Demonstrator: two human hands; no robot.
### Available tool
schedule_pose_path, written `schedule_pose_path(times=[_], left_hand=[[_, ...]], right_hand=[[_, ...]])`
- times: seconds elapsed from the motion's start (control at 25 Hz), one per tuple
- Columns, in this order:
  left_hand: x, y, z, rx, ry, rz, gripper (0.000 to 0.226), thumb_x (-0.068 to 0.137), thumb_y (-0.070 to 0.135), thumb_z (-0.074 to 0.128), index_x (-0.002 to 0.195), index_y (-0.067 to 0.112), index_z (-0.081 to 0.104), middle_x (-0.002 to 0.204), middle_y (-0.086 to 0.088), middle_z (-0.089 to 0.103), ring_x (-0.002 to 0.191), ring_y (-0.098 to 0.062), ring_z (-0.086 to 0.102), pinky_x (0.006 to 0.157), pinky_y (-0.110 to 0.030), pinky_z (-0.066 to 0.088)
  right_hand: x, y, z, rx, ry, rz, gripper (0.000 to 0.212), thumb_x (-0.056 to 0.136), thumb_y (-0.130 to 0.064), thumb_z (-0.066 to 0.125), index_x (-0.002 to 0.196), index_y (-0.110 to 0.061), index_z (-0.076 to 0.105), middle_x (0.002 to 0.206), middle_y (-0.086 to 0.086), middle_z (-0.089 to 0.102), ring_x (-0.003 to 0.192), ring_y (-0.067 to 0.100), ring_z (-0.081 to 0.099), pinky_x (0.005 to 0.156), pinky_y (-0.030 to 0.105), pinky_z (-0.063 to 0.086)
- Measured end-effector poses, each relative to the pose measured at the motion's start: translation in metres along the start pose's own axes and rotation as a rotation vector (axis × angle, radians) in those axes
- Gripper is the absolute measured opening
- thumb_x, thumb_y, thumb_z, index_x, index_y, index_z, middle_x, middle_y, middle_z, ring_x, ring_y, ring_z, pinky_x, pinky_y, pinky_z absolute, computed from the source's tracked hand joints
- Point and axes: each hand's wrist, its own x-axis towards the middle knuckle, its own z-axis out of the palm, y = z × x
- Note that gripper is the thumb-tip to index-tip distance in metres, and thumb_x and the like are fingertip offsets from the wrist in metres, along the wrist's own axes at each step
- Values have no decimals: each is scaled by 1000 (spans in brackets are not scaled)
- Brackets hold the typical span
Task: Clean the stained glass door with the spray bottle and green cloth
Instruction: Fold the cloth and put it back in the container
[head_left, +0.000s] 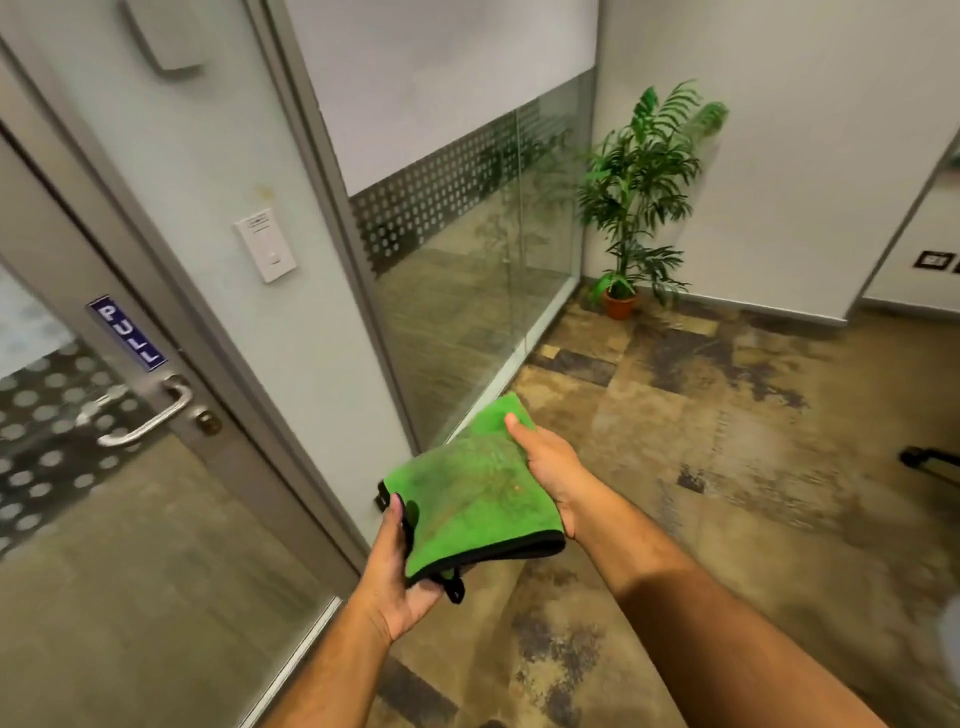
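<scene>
Green cloth (472, 493), one only and folded flat with a black-stitched edge, sits between the two hands above the floor (727, 441), just in front of the glass wall. Its long axis runs from the near left corner, by the left hand (400, 577), up and away to the far right corner, which points toward the base of the glass panel (467, 312). The left hand grips the near corner, thumb laid on top and fingers curled beneath, with a small black loop hanging from the cloth there. The right hand (550, 467) holds the right edge, thumb pressed on the upper face and the rest of its fingers hidden under the cloth. Brownish marks show on the cloth's top. One glass door (130, 519) stands at the left with one curved metal handle (150, 415) and one keyhole (208, 421) beside it; a blue sign (130, 332) above the handle reads "PULL". One white wall switch (266, 244) is fixed between door and panel; its small print is too fine to read. One potted plant (634, 208) stands in the far corner in an orange pot.
</scene>
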Motion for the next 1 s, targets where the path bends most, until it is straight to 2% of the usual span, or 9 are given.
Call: schedule_pose_path(times=[0.04,0.12,0.2,0.32,0.48,0.6,0.76,0.88,1.0], left_hand=[[16,7,4,-11,15,13,64,79,56,72,125,11,78,115,-20,83,95,-36,83,78,-52,69],[48,25,13,59,-9,9,42,84,33,68,111,5,84,107,-22,84,88,-34,84,67,-45,69],[79,41,21,201,-77,-20,34,82,16,71,109,0,83,106,-25,83,84,-34,85,61,-40,68],[117,54,41,368,-162,-44,43,79,2,77,122,0,75,113,-25,82,90,-34,84,69,-41,69],[160,42,79,390,-290,-35,58,79,-10,64,135,4,68,122,-22,80,101,-33,82,77,-43,69],[185,24,114,413,-351,-102,62,81,-9,66,141,6,65,130,-24,77,106,-36,81,79,-46,69],[210,1,165,419,-387,-62,60,85,-7,68,141,13,66,133,-20,77,111,-34,80,84,-47,69],[222,-24,216,322,-306,-37,46,86,3,66,133,7,68,128,-18,79,105,-30,82,78,-44,70],[231,-69,264,298,-205,-64,26,102,23,54,118,16,74,114,-8,85,92,-22,84,70,-39,69]], right_hand=[[4,-11,-12,0,29,19,37,107,-37,66,114,-2,76,93,14,85,80,26,83,68,40,68],[9,-29,-41,-37,-10,67,44,100,-36,74,129,-3,75,122,20,81,110,31,80,98,51,64],[11,-39,-71,-106,-117,60,53,96,-21,78,146,-10,64,142,19,72,130,34,70,115,56,53],[12,-41,-105,-228,-171,-9,67,93,-2,74,154,-21,53,151,15,66,139,38,64,118,67,46],[6,-47,-142,-161,19,-107,63,95,12,63,148,-21,59,146,17,69,137,42,64,117,69,46],[5,-61,-171,-129,143,-132,52,98,13,59,144,-9,62,142,21,71,135,45,65,117,63,48],[-2,-87,-217,-57,164,-219,51,99,18,51,141,-8,66,134,13,77,121,32,75,102,45,60],[-7,-109,-270,-71,202,-336,40,90,25,48,111,6,77,136,10,76,120,30,73,105,53,56],[-14,-129,-321,-86,231,-362,44,83,24,48,67,-7,75,141,10,73,125,31,74,107,57,59]])
